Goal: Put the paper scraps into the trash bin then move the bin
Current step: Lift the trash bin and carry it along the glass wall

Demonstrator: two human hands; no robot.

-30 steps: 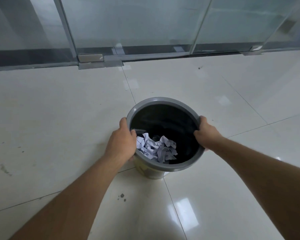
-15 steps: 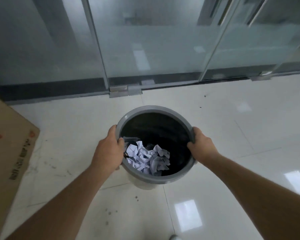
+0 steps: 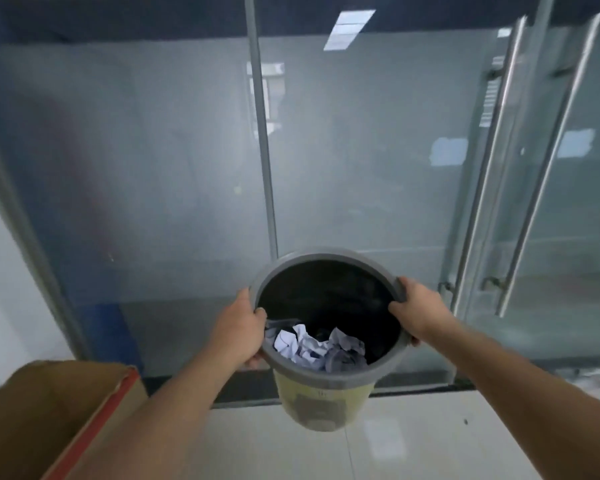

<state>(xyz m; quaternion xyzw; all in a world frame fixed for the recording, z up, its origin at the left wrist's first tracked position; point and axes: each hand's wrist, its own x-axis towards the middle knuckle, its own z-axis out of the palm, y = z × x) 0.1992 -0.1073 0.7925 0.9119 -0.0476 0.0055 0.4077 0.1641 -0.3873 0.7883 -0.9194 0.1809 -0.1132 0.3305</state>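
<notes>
A round trash bin with a grey rim, black lining and pale yellowish wall hangs in the air above the white tiled floor, tilted slightly toward me. Crumpled white paper scraps lie inside it at the near side. My left hand grips the left side of the rim, thumb over the edge. My right hand grips the right side of the rim in the same way. Both forearms reach in from the bottom of the view.
A frosted glass wall stands close ahead, with a glass door and two long metal handles at the right. A brown cardboard box with a red edge sits at lower left. White tiles lie below.
The bin has been lifted off the floor with both hands on its rim. The view has tilted up and turned left, so the glass wall fills it and the cardboard box is closer.
</notes>
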